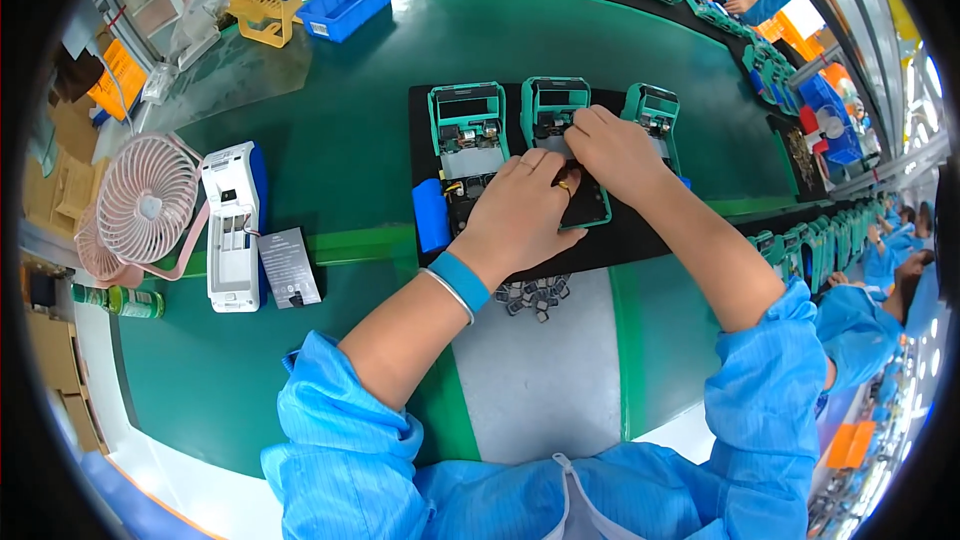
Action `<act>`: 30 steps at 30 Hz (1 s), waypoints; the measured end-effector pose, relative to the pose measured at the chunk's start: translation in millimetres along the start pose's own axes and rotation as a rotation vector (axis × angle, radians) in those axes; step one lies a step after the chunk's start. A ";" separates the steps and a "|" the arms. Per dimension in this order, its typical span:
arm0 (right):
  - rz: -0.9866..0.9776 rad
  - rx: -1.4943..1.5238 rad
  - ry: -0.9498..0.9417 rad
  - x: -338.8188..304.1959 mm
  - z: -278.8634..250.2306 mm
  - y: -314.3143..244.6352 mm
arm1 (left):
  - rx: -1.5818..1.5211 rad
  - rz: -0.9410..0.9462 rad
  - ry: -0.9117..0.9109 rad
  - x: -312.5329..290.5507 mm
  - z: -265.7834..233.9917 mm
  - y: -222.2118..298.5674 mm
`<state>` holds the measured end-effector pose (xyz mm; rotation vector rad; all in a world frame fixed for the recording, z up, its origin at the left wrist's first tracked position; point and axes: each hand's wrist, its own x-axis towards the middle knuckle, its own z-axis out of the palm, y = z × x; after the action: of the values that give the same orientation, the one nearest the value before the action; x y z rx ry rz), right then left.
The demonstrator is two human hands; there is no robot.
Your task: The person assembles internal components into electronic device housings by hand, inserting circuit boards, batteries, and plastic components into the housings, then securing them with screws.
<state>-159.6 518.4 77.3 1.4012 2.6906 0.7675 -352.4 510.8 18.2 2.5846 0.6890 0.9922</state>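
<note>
Three green open device housings lie in a row on a black mat (437, 266): a left housing (468, 98), a middle housing (556, 90) and a right housing (655, 100). Over the middle one, my left hand (522, 205) is closed, its bent fingers on the housing and its thumb toward the lower edge. My right hand (615, 148) is closed too, fingertips pinched together at the upper part of that same housing. What those fingertips hold, if anything, is hidden. A blue block (431, 215), with wires beside it, sits at the left housing's lower left.
Small dark square parts (538, 295) are piled below the mat. To the left are a white device (233, 230), a grey labelled pack (289, 268) and a pink fan (148, 202). A blue bin (346, 6) and a yellow fan (262, 2) stand far left. Co-workers sit rightward.
</note>
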 end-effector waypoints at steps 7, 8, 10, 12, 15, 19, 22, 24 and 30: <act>0.033 -0.072 0.010 8.7 -3.1 4.0 | -0.006 0.017 -0.014 2.1 -2.1 2.6; 0.037 -0.100 0.014 8.4 0.1 3.1 | -0.006 0.035 -0.019 4.2 -1.1 2.7; 0.083 -0.098 0.001 3.6 -0.8 -1.1 | -0.004 0.029 0.007 3.6 -0.1 2.5; 0.213 0.040 0.134 -3.8 -8.5 -8.1 | 0.006 0.039 -0.002 3.5 0.0 0.5; 0.223 0.461 0.309 -27.0 -36.6 -49.3 | 0.019 0.023 -0.005 -3.8 -1.2 -3.3; 0.104 0.640 0.151 -80.1 -48.7 -109.8 | 0.030 0.073 0.045 2.5 3.7 -0.2; 0.062 0.625 0.076 -99.7 -40.5 -138.3 | 0.045 0.064 0.032 0.8 3.2 -0.8; 0.141 0.632 0.077 -103.3 -40.6 -146.2 | 0.064 0.069 0.042 -0.6 3.4 -0.5; 0.110 0.638 0.002 -102.2 -45.1 -145.5 | 0.088 0.062 0.019 -2.1 1.7 1.2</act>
<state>-220.4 351.0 33.5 1.6447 3.0187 -0.1263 -352.2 508.6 16.3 2.6909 0.6764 1.0285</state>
